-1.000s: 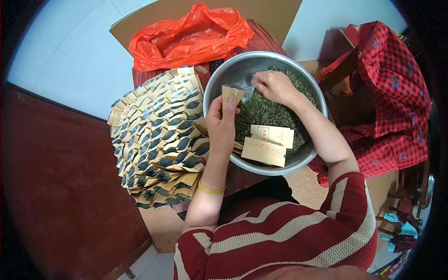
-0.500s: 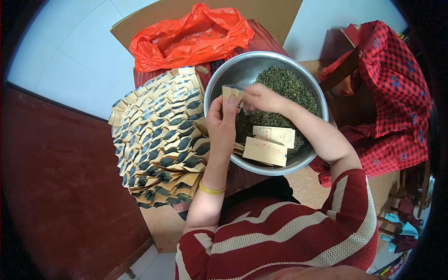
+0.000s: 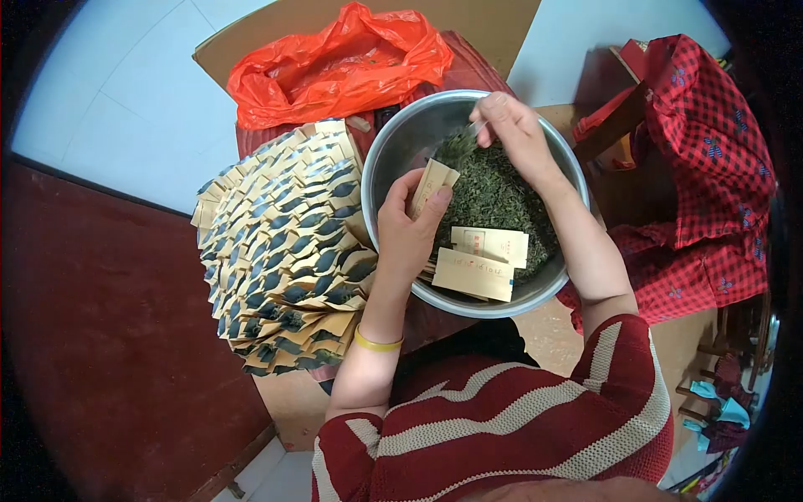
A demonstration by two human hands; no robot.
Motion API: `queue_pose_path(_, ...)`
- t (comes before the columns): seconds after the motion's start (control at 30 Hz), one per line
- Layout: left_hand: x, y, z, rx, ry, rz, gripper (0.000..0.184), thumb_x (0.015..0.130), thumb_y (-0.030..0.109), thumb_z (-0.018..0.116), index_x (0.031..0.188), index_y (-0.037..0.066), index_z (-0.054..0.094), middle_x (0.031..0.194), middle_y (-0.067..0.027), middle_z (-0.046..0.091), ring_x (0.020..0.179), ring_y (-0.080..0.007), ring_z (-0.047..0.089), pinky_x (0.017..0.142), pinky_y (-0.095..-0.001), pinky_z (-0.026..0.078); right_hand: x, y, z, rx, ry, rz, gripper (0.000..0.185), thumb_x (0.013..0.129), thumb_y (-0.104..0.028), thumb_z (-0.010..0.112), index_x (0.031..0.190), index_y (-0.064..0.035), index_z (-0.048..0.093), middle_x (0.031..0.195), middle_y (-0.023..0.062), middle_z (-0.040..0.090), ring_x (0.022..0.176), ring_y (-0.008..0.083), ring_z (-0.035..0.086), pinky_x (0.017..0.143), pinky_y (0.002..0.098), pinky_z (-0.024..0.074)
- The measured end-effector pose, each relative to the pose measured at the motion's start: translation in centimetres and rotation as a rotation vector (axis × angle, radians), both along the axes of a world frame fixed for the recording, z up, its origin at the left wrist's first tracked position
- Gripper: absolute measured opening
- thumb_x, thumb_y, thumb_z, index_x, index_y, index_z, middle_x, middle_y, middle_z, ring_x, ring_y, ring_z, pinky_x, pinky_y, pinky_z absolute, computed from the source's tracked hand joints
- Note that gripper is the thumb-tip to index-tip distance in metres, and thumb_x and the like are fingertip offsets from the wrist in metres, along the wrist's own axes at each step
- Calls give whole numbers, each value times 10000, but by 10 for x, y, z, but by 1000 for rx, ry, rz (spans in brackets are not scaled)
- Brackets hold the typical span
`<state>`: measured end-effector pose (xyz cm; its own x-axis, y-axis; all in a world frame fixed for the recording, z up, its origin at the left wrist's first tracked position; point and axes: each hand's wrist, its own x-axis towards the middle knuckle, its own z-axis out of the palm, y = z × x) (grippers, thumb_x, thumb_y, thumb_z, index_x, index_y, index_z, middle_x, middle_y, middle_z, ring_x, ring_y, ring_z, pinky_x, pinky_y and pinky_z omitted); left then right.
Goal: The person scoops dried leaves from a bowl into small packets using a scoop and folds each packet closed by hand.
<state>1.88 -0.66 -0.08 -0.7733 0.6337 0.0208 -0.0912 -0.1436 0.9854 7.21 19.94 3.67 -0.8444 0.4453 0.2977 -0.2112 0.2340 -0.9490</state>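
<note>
A metal bowl (image 3: 574, 251) holds dark green dried leaves (image 3: 510, 197). Over its left side, my left hand (image 3: 407, 222) grips a small tan paper packet (image 3: 432, 186) between thumb and fingers. My right hand (image 3: 514, 130), above the bowl's far side, pinches the thin handle of a spoon. A heap of leaves (image 3: 456, 149) sits on the spoon, just beyond the packet's upper end; the spoon's bowl is hidden under it. Several flat paper packets (image 3: 475, 274) with printing lie in the near part of the bowl, below my left hand.
Left of the bowl stand many tan packets (image 3: 288, 243) in tight rows, dark leaves showing at their tops. Behind them lies an open red plastic bag (image 3: 335, 71). A red checked cloth (image 3: 694, 184) hangs over a chair at right.
My right hand has moved from beside the packet up and right, and a spoonful of leaves now shows. My left hand has shifted slightly right and down, tilting the packet.
</note>
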Motion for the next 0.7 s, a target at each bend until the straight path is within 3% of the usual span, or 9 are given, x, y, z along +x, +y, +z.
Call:
queue_pose_path(0.1, -1, 1, -3, -10, 7, -20, 456, 894, 245, 734, 1217, -31, 571, 1064, -73, 655, 954, -123, 594, 861, -264, 483, 4, -15, 1, 135, -5, 71, 294, 1039, -255, 483, 926, -16, 610, 712, 10, 568, 664, 85, 548, 639, 238, 455)
queue_pose_path(0.17, -1, 2, -3, 16, 9, -56, 464, 892, 206, 724, 1243, -42, 549, 1089, -84, 654, 973, -134, 597, 873, -271, 481, 7, -28, 6, 482, 8, 31, 227, 1016, -196, 521, 956, 3, 613, 732, 46, 602, 660, 107, 576, 614, 271, 480)
queue_pose_path(0.2, -2, 2, -3, 14, 9, -55, 464, 892, 206, 724, 1243, -42, 549, 1089, -84, 654, 973, -134, 597, 873, -271, 481, 5, -29, 4, 676, 152, 5, 125, 953, -101, 578, 943, 15, 624, 762, 93, 630, 636, 180, 604, 585, 324, 487)
queue_pose_path(0.23, -2, 1, -1, -30, 38, -90, 473, 888, 176, 713, 1264, -46, 532, 1103, -92, 650, 988, -139, 598, 883, -275, 480, 6, -30, 7, 675, 152, 6, 125, 953, -101, 578, 943, 15, 624, 762, 93, 630, 636, 180, 604, 585, 324, 487)
queue_pose_path(0.3, -3, 0, -1, -74, 66, -125, 484, 884, 147, 703, 1285, -50, 516, 1117, -99, 647, 1002, -145, 599, 892, -279, 478, 9, -34, 15, 945, 303, 0, 50, 867, -49, 638, 896, -8, 645, 766, 103, 638, 623, 248, 606, 578, 349, 476)
queue_pose_path(0.4, -4, 2, -7, -59, 60, -125, 503, 871, 96, 679, 1316, -47, 491, 1137, -110, 640, 1023, -151, 601, 908, -284, 474, 11, -36, 20, 1047, 406, -11, 63, 803, -39, 681, 862, -35, 659, 759, 89, 637, 623, 273, 600, 571, 362, 465)
queue_pose_path(0.47, -5, 2, -13, -77, 162, -91, 521, 864, 74, 675, 1334, -39, 479, 1148, -114, 636, 1043, -157, 600, 912, -288, 475, 14, -36, 23, 1077, 426, -32, 75, 794, -42, 689, 864, -44, 661, 753, 80, 636, 624, 262, 603, 571, 355, 464)
queue_pose_path(0.63, -5, 1, -8, -50, 110, -46, 508, 852, 36, 670, 1320, -36, 485, 1148, -110, 628, 1047, -155, 595, 919, -289, 473, 14, -27, 21, 1088, 446, -125, 45, 838, -53, 656, 878, -35, 664, 751, 88, 634, 633, 267, 611, 592, 347, 482)
queue_pose_path(0.7, -5, 0, -7, -25, 84, -22, 500, 852, 24, 668, 1315, -34, 489, 1142, -108, 625, 1043, -153, 593, 918, -287, 473, 9, -24, 11, 710, 264, -226, 75, 892, -59, 605, 904, -9, 659, 761, 110, 637, 650, 289, 626, 620, 345, 504)
